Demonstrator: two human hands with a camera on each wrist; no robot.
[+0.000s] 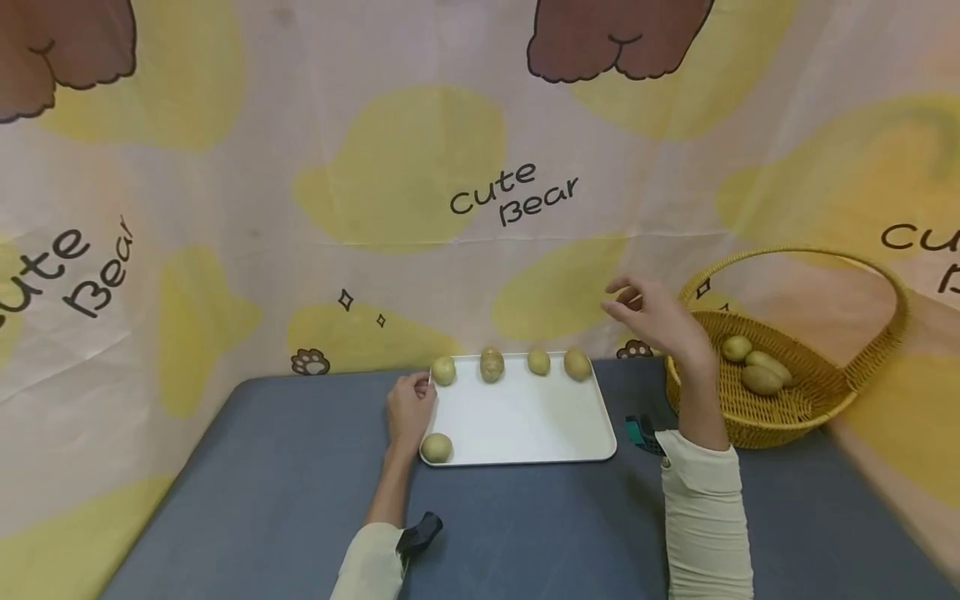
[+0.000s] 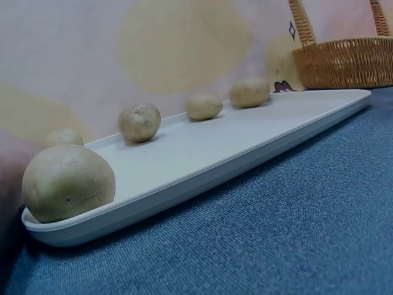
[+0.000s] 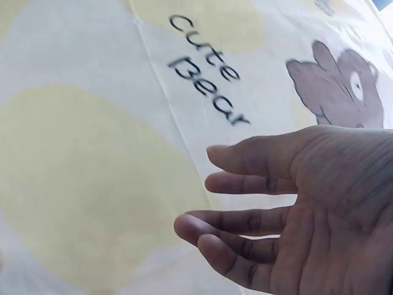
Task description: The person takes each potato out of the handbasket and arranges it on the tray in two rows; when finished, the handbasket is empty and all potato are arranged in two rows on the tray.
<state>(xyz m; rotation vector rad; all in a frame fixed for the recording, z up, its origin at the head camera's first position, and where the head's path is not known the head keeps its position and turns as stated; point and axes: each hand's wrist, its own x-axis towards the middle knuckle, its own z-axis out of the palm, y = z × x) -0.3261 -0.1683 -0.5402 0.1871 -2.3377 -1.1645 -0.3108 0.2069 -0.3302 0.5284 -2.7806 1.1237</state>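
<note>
A white tray [image 1: 525, 417] lies on the table with several potatoes on it. A row of them runs along its back edge, among them a round potato [image 1: 443, 371] at the back left corner and a larger potato [image 1: 577, 364] at the back right. Another potato [image 2: 69, 183] sits in the front left corner. My left hand [image 1: 410, 410] grips the tray's left rim with bent fingers, beside the corner potatoes. Raised in the air between tray and basket, my right hand [image 1: 660, 321] holds nothing; its fingers [image 3: 245, 249] are loosely bent, thumb apart.
At the right stands a yellow wicker basket [image 1: 840, 408] with a tall arched handle and 3 potatoes [image 1: 763, 373] inside. Behind the table [image 1: 300, 500] hangs a printed cloth [image 1: 420, 283]. Dark bands with wrist devices [image 1: 422, 533] sit at both sleeves.
</note>
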